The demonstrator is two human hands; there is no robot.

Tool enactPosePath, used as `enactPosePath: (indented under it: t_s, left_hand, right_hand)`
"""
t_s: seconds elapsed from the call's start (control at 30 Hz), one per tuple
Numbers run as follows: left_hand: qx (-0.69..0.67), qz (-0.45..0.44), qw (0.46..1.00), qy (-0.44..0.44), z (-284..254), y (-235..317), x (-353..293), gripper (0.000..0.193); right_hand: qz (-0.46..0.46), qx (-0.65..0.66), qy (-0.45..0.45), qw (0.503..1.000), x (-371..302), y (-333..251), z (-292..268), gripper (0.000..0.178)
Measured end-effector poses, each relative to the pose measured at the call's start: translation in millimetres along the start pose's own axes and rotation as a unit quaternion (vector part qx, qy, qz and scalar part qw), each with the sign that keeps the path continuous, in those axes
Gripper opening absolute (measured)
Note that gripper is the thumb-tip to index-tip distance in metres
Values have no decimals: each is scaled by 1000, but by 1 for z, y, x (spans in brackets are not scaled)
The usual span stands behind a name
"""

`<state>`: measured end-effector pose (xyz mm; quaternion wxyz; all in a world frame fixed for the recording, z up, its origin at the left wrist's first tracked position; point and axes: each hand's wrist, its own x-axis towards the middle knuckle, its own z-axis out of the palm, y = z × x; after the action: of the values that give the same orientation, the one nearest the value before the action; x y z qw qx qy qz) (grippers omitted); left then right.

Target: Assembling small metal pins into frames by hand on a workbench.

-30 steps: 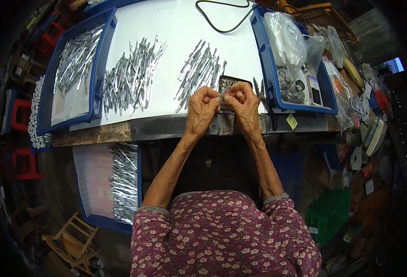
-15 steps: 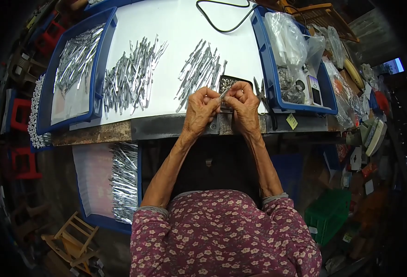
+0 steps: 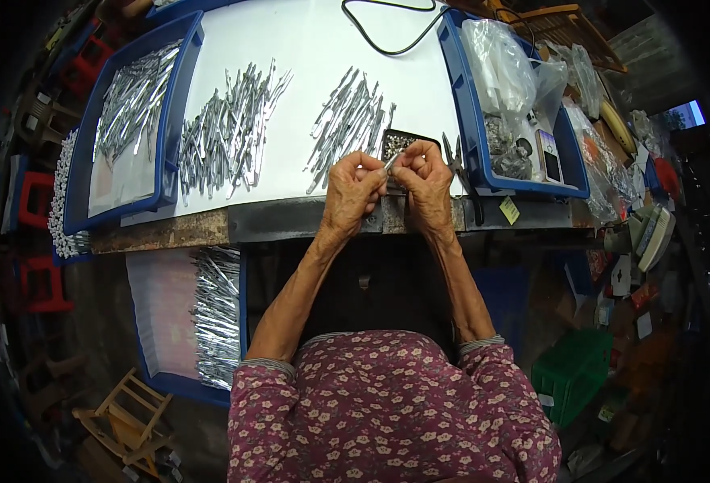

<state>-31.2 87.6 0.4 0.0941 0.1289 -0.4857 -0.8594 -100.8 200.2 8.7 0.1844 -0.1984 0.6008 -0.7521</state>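
Observation:
My left hand (image 3: 351, 195) and my right hand (image 3: 426, 183) meet above the table's front edge, fingertips pinched together. Between them is a slim silvery metal strip (image 3: 390, 162), held by both hands; its ends are mostly hidden by my fingers. Just behind my right hand, partly covered by it, stands a small black tray (image 3: 413, 134) of tiny metal parts. A loose pile of similar metal strips (image 3: 349, 121) lies beyond my left hand. Pliers (image 3: 456, 161) with dark handles rest to the right of my right hand.
Another pile of strips (image 3: 230, 133) lies left of centre, beside a blue bin (image 3: 171, 153) holding more. On the right, a blue bin (image 3: 469, 105) contains plastic bags and a phone (image 3: 549, 157). A black cable (image 3: 371, 44) curls at the back. Below the table sits a strip-filled bin (image 3: 162, 322).
Both hands stay in nearly the same place, with only slight finger movement around the metal strip. Everything else looks unchanged.

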Motion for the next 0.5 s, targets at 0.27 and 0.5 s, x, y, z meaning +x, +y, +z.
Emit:
enactPosePath:
  t_s: [0.27, 0.5]
  left_hand:
    - [132, 57, 989, 27, 6, -3, -1, 6]
    - [212, 146, 963, 75, 9, -8, 2, 5]
  right_hand:
    - [-10, -11, 4, 1000, 0, 2, -2, 24]
    - [-2, -7, 15, 1000, 1, 1, 3, 24]
